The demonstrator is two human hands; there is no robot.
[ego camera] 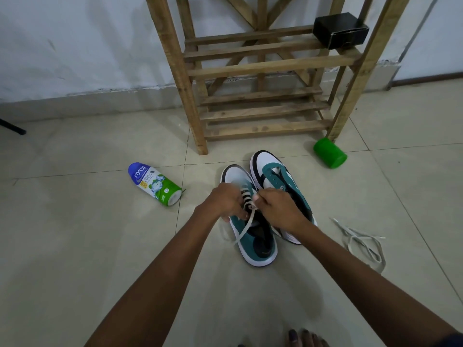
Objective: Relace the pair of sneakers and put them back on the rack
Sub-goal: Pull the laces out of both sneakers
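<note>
Nearest the camera, bare toes (304,338) show at the bottom edge on the tiled floor (75,246), and two forearms reach forward to the near sneaker (258,246), which serves as the landmark here. It sits on the floor, toe pointing away.

The left hand (223,201) is over that sneaker's left side, fingers curled in at the eyelets. The right hand (278,209) is over its right side, fingers curled and pinching the white lace (246,225) near the tongue. Several crossings are already threaded toward the toe; a loose end trails off the left side. Whether the left hand has lace in it or only steadies the upper, I cannot tell.

The lace looks soft, flat and limp, so it likely needs pinching close to its stiff tip to pass an eyelet. The sneaker seems light with a firm sole and a pliable upper; holding it by the eyelet flaps or the heel collar should work.

Touching its right side is the second sneaker (275,176), unlaced. To the right of the near sneaker, a spare lace (360,242) lies tangled. To the left lies a powder bottle (155,184). Farther right is a green cup (330,152) on its side. Beyond stands the wooden rack (265,111), with a black box (340,30) on an upper shelf.
</note>
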